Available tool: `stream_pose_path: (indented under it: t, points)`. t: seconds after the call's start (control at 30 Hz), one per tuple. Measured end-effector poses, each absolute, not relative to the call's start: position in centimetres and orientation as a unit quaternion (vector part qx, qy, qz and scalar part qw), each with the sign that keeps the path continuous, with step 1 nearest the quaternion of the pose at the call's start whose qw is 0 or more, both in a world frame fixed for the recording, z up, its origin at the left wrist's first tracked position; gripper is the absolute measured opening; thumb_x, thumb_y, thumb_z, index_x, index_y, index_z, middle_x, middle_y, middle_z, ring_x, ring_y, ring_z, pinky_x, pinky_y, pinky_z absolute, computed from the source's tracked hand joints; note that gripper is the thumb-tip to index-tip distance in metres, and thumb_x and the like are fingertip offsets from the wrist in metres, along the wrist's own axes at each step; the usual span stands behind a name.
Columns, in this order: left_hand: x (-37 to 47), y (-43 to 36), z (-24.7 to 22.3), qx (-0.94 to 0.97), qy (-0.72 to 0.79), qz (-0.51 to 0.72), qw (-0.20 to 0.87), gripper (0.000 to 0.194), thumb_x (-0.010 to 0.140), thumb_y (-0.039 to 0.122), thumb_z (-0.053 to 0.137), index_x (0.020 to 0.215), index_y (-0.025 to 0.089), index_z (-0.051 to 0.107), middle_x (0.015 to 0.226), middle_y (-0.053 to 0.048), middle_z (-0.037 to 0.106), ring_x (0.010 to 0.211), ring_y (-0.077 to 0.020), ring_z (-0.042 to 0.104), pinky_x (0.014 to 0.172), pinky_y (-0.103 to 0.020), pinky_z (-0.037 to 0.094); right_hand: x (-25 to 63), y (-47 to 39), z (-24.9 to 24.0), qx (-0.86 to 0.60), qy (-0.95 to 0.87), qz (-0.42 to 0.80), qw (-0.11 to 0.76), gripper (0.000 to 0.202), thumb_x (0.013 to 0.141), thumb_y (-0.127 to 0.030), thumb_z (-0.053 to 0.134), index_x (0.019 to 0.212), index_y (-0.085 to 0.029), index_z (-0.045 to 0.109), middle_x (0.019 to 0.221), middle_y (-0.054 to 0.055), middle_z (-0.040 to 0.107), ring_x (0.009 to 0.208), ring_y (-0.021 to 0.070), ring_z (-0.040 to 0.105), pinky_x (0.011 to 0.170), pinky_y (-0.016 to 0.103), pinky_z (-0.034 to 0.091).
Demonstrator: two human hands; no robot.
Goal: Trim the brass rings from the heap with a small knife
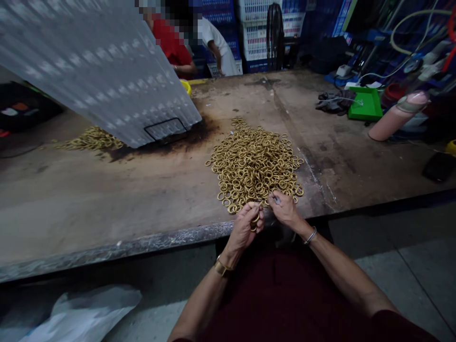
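Note:
A heap of brass-coloured rings (254, 159) lies on the wooden table (171, 190) in front of me. My left hand (248, 223) is closed around a few of these rings at the table's near edge. Close beside it on the right, my right hand (285, 209) is at the front of the heap, its fingers pinched together. A small greyish thing shows at those fingers, too small to name. The fingertips of both hands nearly meet, and what lies between them is partly hidden.
A large ribbed grey panel (117, 71) slants over the table's left part, with more rings (92, 139) beyond it. On the right stand a green tray (366, 103) and a pink cylinder (397, 116). Two people are across the table, before stacked crates (254, 40) and a fan (275, 35).

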State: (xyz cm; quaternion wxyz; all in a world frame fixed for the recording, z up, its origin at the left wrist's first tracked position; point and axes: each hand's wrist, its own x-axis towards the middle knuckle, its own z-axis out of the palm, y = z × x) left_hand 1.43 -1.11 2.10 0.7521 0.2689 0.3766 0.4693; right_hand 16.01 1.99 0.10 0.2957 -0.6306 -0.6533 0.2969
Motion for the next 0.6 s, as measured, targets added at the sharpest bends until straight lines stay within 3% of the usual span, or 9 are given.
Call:
stream_pose_path:
  t: [0.1, 0.2, 0.4, 0.6]
  points:
    - [1.4, -0.8, 1.9, 0.246, 0.375, 0.465, 0.764, 0.038, 0.066, 0.044, 0.073, 0.074, 0.017, 0.048, 0.06, 0.004, 0.054, 0.043, -0.0041, 0.043, 0.037, -0.015, 0.028, 15.0, 1.5, -0.4, -0.565, -0.559, 0.479, 0.373, 0.026, 0.081, -0.04, 0.046, 0.069, -0.018, 0.056, 0.057, -0.003, 0.053, 0.049, 0.0087, 0.042, 0.049, 0.021, 0.033]
    - [1.3, -0.7, 1.4, 0.246, 0.393, 0.454, 0.761, 0.04, 0.066, 0.046, 0.073, 0.073, 0.016, 0.048, 0.062, 0.003, 0.055, 0.043, -0.0041, 0.044, 0.037, -0.014, 0.028, 14.5, 1.0, -0.6, -0.504, -0.504, 0.596, 0.37, 0.035, 0.081, -0.049, 0.045, 0.066, -0.018, 0.053, 0.053, -0.004, 0.049, 0.041, 0.0064, 0.034, 0.041, 0.02, 0.027]
    - [1.2, -0.5, 0.6, 0.241, 0.433, 0.455, 0.74, 0.042, 0.059, 0.042, 0.078, 0.072, 0.015, 0.049, 0.066, 0.001, 0.058, 0.047, -0.0045, 0.047, 0.037, -0.014, 0.03, 14.5, 1.4, -0.6, -0.543, -0.559, 0.459, 0.427, 0.021, 0.074, -0.035, 0.052, 0.062, -0.018, 0.053, 0.054, -0.004, 0.049, 0.051, 0.0082, 0.04, 0.051, 0.021, 0.034]
    - [1.5, -0.8, 0.5, 0.251, 0.438, 0.479, 0.718, 0.04, 0.059, 0.04, 0.078, 0.073, 0.015, 0.05, 0.065, 0.002, 0.057, 0.048, -0.0048, 0.047, 0.038, -0.014, 0.03, 15.0, 1.3, -0.6, -0.513, -0.63, 0.415, 0.41, 0.026, 0.078, -0.039, 0.05, 0.062, -0.018, 0.051, 0.057, -0.004, 0.046, 0.054, 0.0082, 0.04, 0.053, 0.02, 0.034]
